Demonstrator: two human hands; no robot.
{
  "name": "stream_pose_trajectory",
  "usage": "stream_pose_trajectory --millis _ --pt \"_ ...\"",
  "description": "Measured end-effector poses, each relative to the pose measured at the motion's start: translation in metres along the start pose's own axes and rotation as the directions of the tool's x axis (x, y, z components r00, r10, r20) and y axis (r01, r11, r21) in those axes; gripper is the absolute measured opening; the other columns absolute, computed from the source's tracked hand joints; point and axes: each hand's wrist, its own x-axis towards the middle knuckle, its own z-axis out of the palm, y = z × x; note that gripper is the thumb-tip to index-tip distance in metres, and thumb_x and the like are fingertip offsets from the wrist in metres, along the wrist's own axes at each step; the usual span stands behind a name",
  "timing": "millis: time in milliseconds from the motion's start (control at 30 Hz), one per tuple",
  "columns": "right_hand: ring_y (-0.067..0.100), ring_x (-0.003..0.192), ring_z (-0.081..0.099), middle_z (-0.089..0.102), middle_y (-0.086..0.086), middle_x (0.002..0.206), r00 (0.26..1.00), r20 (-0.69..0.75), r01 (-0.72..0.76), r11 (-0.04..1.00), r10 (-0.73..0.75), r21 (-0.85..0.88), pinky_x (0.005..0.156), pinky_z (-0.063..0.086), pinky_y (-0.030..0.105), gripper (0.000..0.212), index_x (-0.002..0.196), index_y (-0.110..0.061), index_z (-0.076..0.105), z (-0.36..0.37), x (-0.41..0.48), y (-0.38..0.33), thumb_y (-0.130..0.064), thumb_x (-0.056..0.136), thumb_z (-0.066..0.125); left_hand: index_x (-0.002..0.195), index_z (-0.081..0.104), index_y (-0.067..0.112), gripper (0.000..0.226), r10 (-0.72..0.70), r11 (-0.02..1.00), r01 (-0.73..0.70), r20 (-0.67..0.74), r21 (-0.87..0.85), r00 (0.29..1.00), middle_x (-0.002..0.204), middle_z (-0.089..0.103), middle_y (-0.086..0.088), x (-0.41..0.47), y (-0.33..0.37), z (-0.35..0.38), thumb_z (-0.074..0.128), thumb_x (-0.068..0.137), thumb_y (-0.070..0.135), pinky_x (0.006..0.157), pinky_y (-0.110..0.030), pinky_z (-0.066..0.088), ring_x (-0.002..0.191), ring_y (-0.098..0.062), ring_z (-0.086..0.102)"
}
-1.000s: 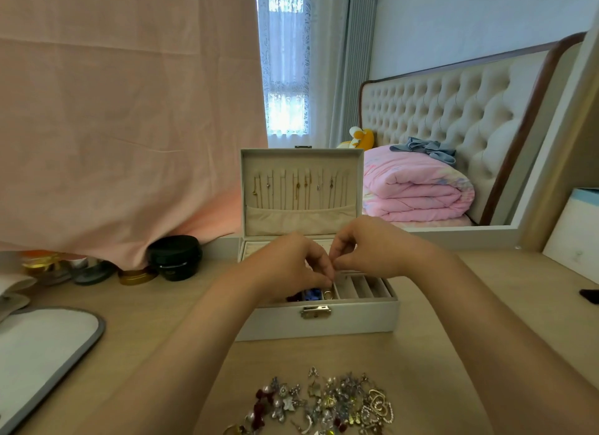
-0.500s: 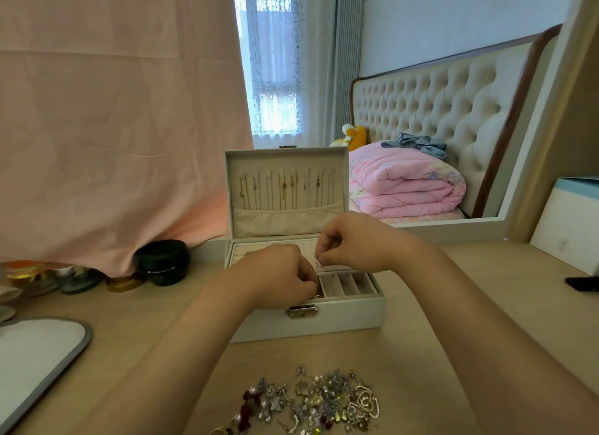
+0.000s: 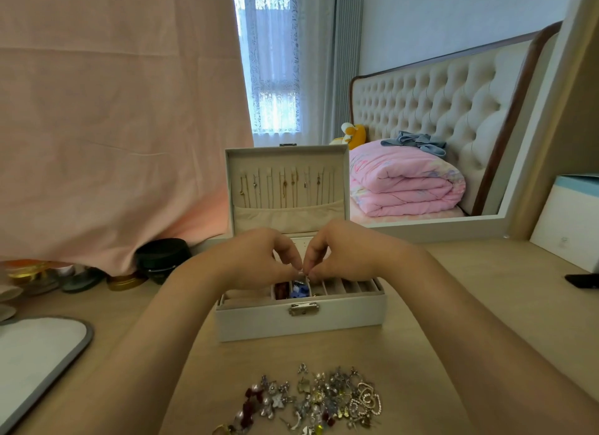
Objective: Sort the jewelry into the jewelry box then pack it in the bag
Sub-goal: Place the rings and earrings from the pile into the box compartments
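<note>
A pale wooden worktop was seen before a white-framed mirror, the left part of which was covered by a hung pink cloth; a tufted cream headboard and a folded pink quilt were reflected in the uncovered part. A white rectangular jewelry box with a metal clasp was set at the middle of the worktop, its lid raised upright and thin chain necklaces hung in a row against the lid's beige lining. In the narrow slots at the front of the box a dark red piece and, just beside it, a blue piece were lodged. The left hand and the right hand were held over the box with fingers curled, their tips brought together above the middle slots, and a tiny pale piece, too small to be identified, was pinched between them. A loose heap of silver, gold and dark red jewelry was spread on the worktop on the near side of the box, apart from it. To the left, beneath the cloth's hem, a round black jar and a flat gold-lidded tin were placed, and a white pad with a grey rim was laid nearer the edge. At the far right a white carton with a pale blue top was stood.
</note>
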Motion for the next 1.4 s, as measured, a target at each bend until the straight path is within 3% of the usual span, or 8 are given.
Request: stream_pose_trajectory --millis 233,433,567,700,867,1033,1200,1400 --pt "0.006 0.085 0.066 0.071 -0.014 0.089 0.999 -0.014 -0.039 0.994 0.038 -0.102 0.080 0.057 0.029 0.009 0.080 -0.035 0.074 -0.001 0.000 -0.001 -0.028 0.085 0.078 0.116 0.066 0.038 0.025 0.058 0.990 -0.055 -0.013 0.132 0.998 0.106 0.053 0.015 0.004 0.001 0.014 0.064 0.090 0.039 0.086 -0.030 0.050 0.095 -0.006 0.054" --pt "0.010 0.073 0.068 0.073 -0.010 0.077 0.998 0.012 -0.062 0.986 0.065 -0.152 0.072 0.060 0.031 0.009 0.083 -0.027 0.079 0.006 0.000 -0.001 -0.024 0.087 0.072 0.115 0.065 0.039 0.027 0.071 0.989 -0.068 -0.019 0.132 0.997 0.108 0.052 0.013 0.006 0.001 0.016 0.062 0.088 0.036 0.082 -0.027 0.045 0.095 -0.006 0.051" --pt "0.007 0.076 0.067 0.071 -0.013 0.078 0.998 0.003 -0.060 0.987 0.061 -0.151 0.072 0.057 0.028 0.011 0.077 -0.033 0.073 0.005 -0.001 -0.004 -0.029 0.088 0.072 0.116 0.066 0.036 0.028 0.074 0.990 -0.068 -0.042 0.123 0.996 0.107 0.054 0.013 0.004 0.002 0.016 0.061 0.089 0.035 0.086 -0.030 0.050 0.096 -0.007 0.054" --pt "0.006 0.083 0.065 0.070 -0.015 0.086 0.998 -0.037 -0.050 0.988 0.045 -0.147 0.079 0.057 0.032 0.013 0.075 -0.039 0.069 0.005 -0.003 -0.009 -0.039 0.087 0.073 0.122 0.063 0.036 0.032 0.100 0.991 -0.087 -0.137 0.099 0.986 0.115 0.055 0.015 -0.009 -0.002 0.017 0.061 0.090 0.039 0.090 -0.030 0.049 0.105 -0.007 0.054" --pt "0.002 0.083 0.065 0.071 -0.015 0.090 0.997 -0.072 0.007 0.997 -0.013 -0.071 0.082 0.057 0.032 0.007 0.079 -0.036 0.072 0.009 -0.019 -0.032 -0.036 0.086 0.073 0.111 0.063 0.037 0.018 0.144 0.990 -0.140 -0.313 0.035 0.939 0.098 0.055 0.018 -0.045 -0.010 0.018 0.061 0.093 0.037 0.076 -0.025 0.046 0.088 -0.001 0.052" --pt "-0.002 0.074 0.061 0.072 -0.014 0.083 0.995 -0.025 0.095 0.995 -0.095 -0.010 0.074 0.052 0.020 0.004 0.087 -0.029 0.078 0.029 -0.039 -0.049 -0.029 0.085 0.074 0.094 0.065 0.038 0.007 0.132 0.990 -0.142 -0.285 -0.017 0.949 0.086 0.060 0.016 -0.080 -0.017 0.023 0.061 0.091 0.033 0.072 -0.032 0.053 0.078 -0.003 0.056" --pt "-0.003 0.081 0.062 0.070 -0.020 0.088 0.989 0.103 0.113 0.993 -0.109 -0.039 0.078 0.050 0.018 0.009 0.092 -0.032 0.078 0.048 -0.056 -0.060 -0.028 0.085 0.075 0.098 0.064 0.041 0.010 0.101 0.995 -0.100 -0.176 0.016 0.979 0.089 0.063 0.017 -0.108 -0.025 0.040 0.059 0.094 0.034 0.074 -0.028 0.053 0.083 -0.001 0.058" --pt "-0.004 0.082 0.063 0.073 -0.019 0.093 0.985 0.170 0.048 0.995 -0.033 -0.084 0.071 0.046 0.014 0.010 0.097 -0.034 0.078 0.065 -0.069 -0.058 -0.029 0.089 0.074 0.111 0.066 0.041 0.017 0.164 0.986 -0.167 -0.240 0.010 0.957 0.102 0.059 0.022 -0.128 -0.039 0.070 0.060 0.095 0.040 0.086 -0.023 0.049 0.098 0.005 0.050"
